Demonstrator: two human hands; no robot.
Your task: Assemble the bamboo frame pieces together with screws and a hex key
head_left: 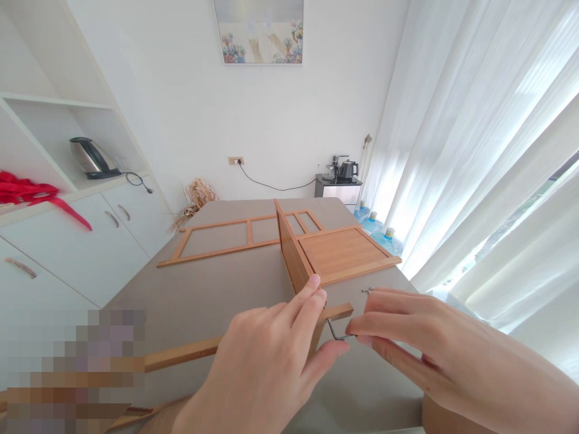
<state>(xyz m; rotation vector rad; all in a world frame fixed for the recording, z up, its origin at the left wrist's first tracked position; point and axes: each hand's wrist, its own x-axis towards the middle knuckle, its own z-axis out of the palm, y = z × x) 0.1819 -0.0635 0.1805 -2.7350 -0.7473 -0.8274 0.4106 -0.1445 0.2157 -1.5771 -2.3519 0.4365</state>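
Note:
My right hand (407, 328) pinches one arm of a bent metal hex key (335, 333) between thumb and fingers. The key's other end meets the end of a wooden rail (340, 311). Around the joint beside it, my left hand (275, 346) grips the wooden frame, its fingertips at the near edge of an upright wooden panel (296, 265). The left thumb reaches toward the bend of the key. A long wooden bar (183, 354) runs out leftward from behind the left hand. A few small screws (367, 290) lie just past the right fingers.
On the grey table (226, 283) lie an open wooden frame (217, 247) and a flat panelled frame (348, 250). White cabinets (122, 232) with a kettle (93, 158) stand left. Water bottles (388, 238) and curtains are at the right. The lower left is pixelated.

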